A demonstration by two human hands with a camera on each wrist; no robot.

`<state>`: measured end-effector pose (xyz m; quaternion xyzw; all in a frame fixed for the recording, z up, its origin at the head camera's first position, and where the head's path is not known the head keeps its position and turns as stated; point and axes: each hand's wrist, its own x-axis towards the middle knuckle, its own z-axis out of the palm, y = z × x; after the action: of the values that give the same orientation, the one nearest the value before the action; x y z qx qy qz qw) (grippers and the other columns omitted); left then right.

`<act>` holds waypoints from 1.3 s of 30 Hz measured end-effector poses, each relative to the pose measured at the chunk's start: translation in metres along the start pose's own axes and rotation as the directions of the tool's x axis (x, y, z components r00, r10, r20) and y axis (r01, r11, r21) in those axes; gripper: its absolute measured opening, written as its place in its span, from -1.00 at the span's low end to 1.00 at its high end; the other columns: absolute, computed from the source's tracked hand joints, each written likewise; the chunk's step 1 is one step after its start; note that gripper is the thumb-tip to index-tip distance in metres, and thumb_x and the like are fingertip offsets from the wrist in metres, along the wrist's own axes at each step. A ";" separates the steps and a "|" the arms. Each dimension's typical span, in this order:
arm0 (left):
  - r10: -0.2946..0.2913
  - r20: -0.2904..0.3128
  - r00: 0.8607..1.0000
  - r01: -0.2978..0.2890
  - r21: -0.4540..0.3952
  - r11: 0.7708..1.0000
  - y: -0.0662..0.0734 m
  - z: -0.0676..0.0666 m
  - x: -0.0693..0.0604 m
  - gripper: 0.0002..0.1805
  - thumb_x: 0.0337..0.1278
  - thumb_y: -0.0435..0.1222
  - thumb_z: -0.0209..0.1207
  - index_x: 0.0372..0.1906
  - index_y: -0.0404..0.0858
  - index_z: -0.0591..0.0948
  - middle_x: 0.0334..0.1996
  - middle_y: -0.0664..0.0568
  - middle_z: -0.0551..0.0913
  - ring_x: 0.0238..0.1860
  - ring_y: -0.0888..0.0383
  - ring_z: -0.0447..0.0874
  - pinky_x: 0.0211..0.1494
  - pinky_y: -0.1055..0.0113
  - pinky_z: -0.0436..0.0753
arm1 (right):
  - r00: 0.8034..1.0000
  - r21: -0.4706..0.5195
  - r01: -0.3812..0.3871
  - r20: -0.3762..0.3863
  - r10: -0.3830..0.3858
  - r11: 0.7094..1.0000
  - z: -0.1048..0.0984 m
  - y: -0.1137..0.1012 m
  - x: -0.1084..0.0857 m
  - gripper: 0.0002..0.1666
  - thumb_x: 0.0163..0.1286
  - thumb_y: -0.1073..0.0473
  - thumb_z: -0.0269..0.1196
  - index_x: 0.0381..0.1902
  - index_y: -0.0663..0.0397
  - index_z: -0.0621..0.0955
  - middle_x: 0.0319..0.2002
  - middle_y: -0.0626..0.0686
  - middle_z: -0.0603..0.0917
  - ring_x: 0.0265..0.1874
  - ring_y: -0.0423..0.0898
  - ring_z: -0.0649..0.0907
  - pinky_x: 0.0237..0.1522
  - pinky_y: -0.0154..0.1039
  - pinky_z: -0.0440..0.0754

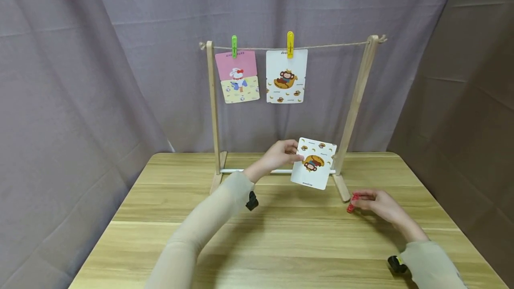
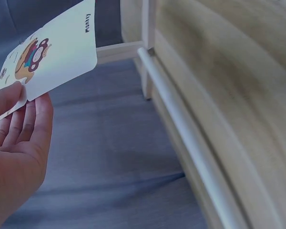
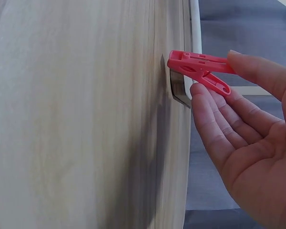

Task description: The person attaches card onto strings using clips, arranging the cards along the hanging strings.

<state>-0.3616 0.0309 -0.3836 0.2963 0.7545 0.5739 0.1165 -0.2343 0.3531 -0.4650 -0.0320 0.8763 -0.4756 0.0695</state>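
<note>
My left hand (image 1: 277,157) pinches a white monkey card (image 1: 314,164) by its left edge, thumb in front and fingers behind. The card hangs in the air before the rack's lower bar, its "monkey" word toward the bottom. In the left wrist view the card (image 2: 62,52) tilts up from the hand (image 2: 24,138). Over the right side of the table, my right hand (image 1: 379,206) holds a red clothespin (image 1: 353,203) between thumb and fingers. Seen from the right wrist, the clothespin (image 3: 200,67) points away from the hand (image 3: 248,129), its jaws together.
A wooden rack (image 1: 357,101) stands at the table's back with a rope (image 1: 333,46) strung across. A green clothespin (image 1: 234,47) holds a pink-and-yellow card (image 1: 245,68) on it; a yellow clothespin (image 1: 290,44) holds another monkey card (image 1: 297,63). The wooden table (image 1: 301,244) fills the foreground.
</note>
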 end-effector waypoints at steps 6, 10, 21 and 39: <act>0.013 -0.004 1.000 -0.013 -0.016 1.000 0.014 -0.011 0.006 -0.81 0.28 -0.38 0.31 -0.08 -0.33 0.58 -0.34 0.04 0.61 -0.28 0.17 0.58 -0.06 0.21 0.70 | 1.000 0.011 -0.005 0.005 0.005 1.000 0.000 0.003 0.000 -0.30 0.41 0.15 0.33 0.27 0.61 0.40 -0.01 0.30 0.70 -0.20 -0.22 0.70 -0.12 -0.22 0.70; 0.018 -0.005 1.000 -0.018 -0.018 1.000 0.027 -0.017 0.010 -0.79 0.30 -0.36 0.31 -0.07 -0.32 0.55 -0.36 0.05 0.58 -0.28 0.11 0.57 -0.12 0.25 0.70 | 1.000 -0.004 -0.010 0.001 0.010 1.000 -0.001 0.004 0.001 -0.29 0.42 0.12 0.33 0.28 0.60 0.40 0.04 0.32 0.68 -0.20 -0.27 0.68 -0.11 -0.22 0.70; 0.078 -0.023 0.997 -0.077 0.037 0.996 0.056 -0.023 0.020 -0.77 0.31 -0.34 0.30 -0.04 -0.33 0.54 -0.30 -0.02 0.65 -0.29 0.20 0.60 -0.15 0.34 0.69 | 0.999 -0.029 -0.032 0.011 0.032 0.999 0.001 0.003 -0.001 -0.26 0.42 0.09 0.33 0.30 0.58 0.39 0.07 0.35 0.66 -0.15 -0.18 0.69 -0.09 -0.23 0.69; 0.188 -0.030 0.982 -0.184 0.100 0.978 0.110 -0.022 0.040 -0.81 0.31 -0.35 0.29 -0.11 -0.31 0.54 -0.32 -0.03 0.68 -0.28 0.19 0.62 -0.15 0.38 0.65 | 1.000 -0.043 0.016 0.017 -0.015 0.999 -0.001 0.000 -0.003 -0.29 0.42 0.12 0.33 0.28 0.58 0.40 -0.08 0.22 0.75 -0.13 -0.19 0.69 -0.12 -0.36 0.62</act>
<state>-0.3705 0.0553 -0.2671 0.3596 0.7525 0.5508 0.0328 -0.2318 0.3543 -0.4643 -0.0443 0.8855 -0.4567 0.0725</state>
